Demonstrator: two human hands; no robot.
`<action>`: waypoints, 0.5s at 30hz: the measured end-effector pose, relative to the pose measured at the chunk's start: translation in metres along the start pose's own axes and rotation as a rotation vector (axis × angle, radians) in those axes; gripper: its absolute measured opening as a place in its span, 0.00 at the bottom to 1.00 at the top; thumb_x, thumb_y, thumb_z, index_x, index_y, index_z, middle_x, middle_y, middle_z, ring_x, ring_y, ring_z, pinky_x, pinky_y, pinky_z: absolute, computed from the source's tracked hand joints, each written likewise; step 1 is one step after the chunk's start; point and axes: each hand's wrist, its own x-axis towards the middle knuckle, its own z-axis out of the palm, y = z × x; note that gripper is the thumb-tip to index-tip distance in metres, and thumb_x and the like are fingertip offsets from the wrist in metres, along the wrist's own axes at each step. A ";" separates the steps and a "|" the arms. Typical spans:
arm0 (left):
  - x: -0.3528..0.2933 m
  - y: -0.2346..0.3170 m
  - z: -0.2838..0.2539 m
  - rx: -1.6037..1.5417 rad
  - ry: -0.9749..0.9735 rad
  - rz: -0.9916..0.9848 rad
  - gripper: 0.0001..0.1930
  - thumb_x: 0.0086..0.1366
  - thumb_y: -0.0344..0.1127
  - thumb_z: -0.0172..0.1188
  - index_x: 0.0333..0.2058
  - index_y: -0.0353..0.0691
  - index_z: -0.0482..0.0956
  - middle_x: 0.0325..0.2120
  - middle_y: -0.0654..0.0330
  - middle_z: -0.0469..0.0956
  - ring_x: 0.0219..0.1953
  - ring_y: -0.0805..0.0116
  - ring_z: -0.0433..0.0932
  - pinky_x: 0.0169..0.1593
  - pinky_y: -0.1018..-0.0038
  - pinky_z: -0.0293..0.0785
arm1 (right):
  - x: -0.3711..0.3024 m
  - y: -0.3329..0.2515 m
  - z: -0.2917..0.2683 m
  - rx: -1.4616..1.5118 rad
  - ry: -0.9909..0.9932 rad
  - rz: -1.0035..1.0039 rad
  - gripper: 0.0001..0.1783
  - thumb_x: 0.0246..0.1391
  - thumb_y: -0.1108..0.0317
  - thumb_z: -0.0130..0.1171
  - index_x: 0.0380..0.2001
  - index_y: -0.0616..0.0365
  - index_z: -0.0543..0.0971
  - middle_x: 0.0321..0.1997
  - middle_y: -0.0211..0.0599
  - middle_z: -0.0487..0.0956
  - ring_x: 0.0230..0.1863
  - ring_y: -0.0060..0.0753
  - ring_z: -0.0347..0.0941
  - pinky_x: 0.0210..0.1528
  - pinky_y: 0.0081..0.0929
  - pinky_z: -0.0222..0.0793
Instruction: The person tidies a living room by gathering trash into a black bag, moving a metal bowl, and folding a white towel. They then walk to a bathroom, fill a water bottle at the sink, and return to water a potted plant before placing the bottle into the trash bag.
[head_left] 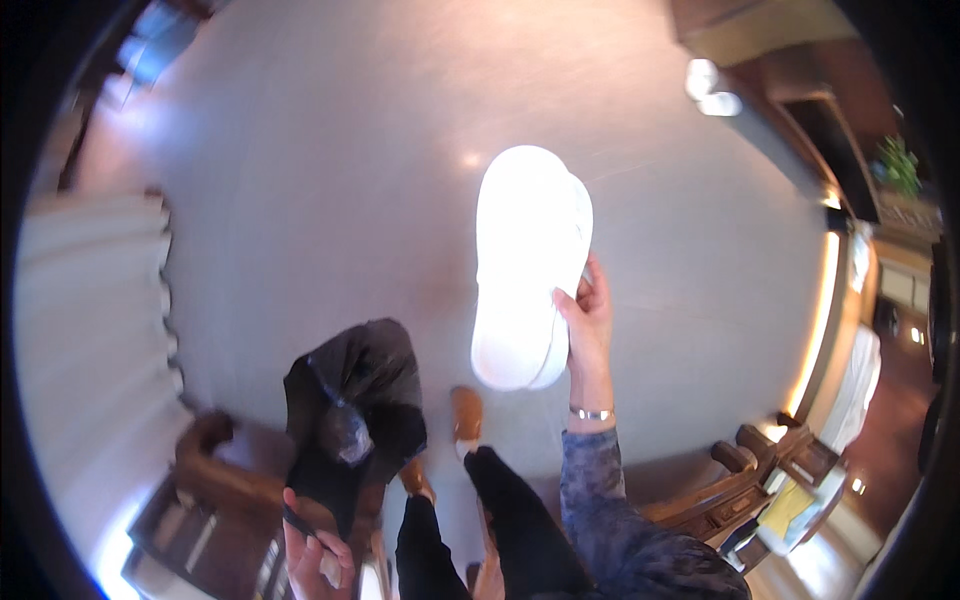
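White slippers held in right fingers above floor; near left, left fingers around thin dark strip.

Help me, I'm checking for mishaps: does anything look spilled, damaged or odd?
Nothing looks spilled or damaged. Only the white slippers in the right hand look odd: glare washes out their surface, so small marks can't be judged.

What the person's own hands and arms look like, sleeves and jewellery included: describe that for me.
The right hand is gloveless, with a shiny silver-coloured bracelet at the wrist. Below it, the right sleeve is mottled dark blue-grey. The left hand looks gloveless too, but it is blurred and its sleeve can't be made out.
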 end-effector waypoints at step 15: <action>0.024 -0.011 0.455 0.221 -0.806 -0.176 0.36 0.67 0.31 0.51 0.71 0.47 0.45 0.32 0.50 0.80 0.24 0.65 0.78 0.19 0.75 0.74 | 0.130 -0.279 -0.050 -0.661 -0.194 -0.659 0.17 0.50 0.81 0.55 0.45 0.60 0.75 0.47 0.42 0.75 0.53 0.45 0.72 0.54 0.34 0.70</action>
